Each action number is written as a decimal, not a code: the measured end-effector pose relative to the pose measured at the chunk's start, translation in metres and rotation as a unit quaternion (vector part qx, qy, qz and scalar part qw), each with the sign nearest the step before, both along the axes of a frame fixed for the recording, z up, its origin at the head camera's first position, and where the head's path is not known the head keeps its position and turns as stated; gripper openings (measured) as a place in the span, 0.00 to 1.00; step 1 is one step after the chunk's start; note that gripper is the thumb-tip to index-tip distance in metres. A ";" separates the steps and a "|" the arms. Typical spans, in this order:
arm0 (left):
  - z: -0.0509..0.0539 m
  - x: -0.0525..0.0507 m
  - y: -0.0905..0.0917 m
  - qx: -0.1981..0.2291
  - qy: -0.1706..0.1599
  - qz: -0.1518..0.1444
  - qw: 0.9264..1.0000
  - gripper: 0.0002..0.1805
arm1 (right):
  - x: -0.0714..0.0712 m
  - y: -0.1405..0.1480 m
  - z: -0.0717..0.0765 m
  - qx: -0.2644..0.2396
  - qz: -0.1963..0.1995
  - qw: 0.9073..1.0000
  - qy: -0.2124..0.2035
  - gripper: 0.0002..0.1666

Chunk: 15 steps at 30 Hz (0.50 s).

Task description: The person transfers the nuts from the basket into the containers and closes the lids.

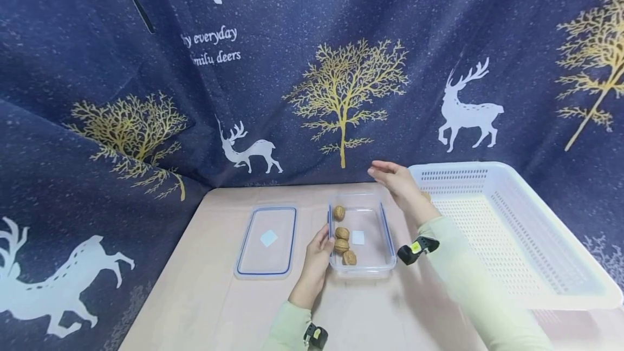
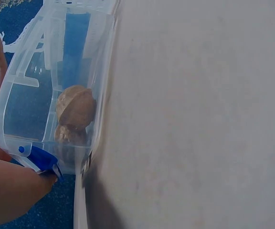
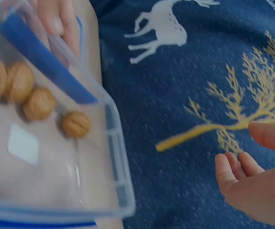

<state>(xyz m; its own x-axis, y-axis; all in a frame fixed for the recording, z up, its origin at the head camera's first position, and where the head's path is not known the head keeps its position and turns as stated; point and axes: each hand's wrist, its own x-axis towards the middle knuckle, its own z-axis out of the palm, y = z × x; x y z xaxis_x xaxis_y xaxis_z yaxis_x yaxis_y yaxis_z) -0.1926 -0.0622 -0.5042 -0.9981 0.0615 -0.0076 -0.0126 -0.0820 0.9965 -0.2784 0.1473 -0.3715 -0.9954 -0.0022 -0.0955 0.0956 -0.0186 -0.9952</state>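
A clear plastic box stands on the table, with several walnuts along its left side. The left hand holds the box's left wall, its thumb at the rim; in the left wrist view that hand is beside a blue clip. The right hand is raised beyond the box's far right corner, holding nothing. Its fingers are loosely bent and apart from the thumb in the right wrist view, where the hand is away from the box.
A clear lid with a blue seal lies left of the box. A large white basket stands on the right, with a walnut partly visible near its far left corner. A dark blue patterned cloth hangs behind the table.
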 end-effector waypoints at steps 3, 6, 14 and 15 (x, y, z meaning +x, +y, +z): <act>0.000 -0.001 0.000 0.014 -0.011 -0.001 1.000 0.27 | -0.002 0.014 0.004 0.007 -0.009 1.000 0.015 0.32; 0.003 0.001 0.001 0.019 -0.025 -0.001 1.000 0.27 | -0.002 0.029 0.008 0.002 -0.018 0.999 0.035 0.33; 0.003 0.000 0.001 0.012 -0.030 0.001 0.999 0.27 | -0.003 0.068 0.012 -0.053 -0.013 0.995 0.088 0.36; 0.003 0.001 0.001 0.013 -0.030 0.001 0.999 0.27 | -0.003 0.073 0.011 -0.064 -0.015 0.994 0.091 0.35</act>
<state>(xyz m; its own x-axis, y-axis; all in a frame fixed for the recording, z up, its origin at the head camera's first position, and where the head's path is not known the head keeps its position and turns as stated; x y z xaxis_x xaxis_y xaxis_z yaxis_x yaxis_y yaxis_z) -0.1920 -0.0609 -0.5011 -0.9960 0.0607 -0.0651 -0.0714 -0.1080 0.9916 -0.2815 0.2202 -0.3609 -0.9960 0.0262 0.0855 -0.0885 -0.1471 -0.9852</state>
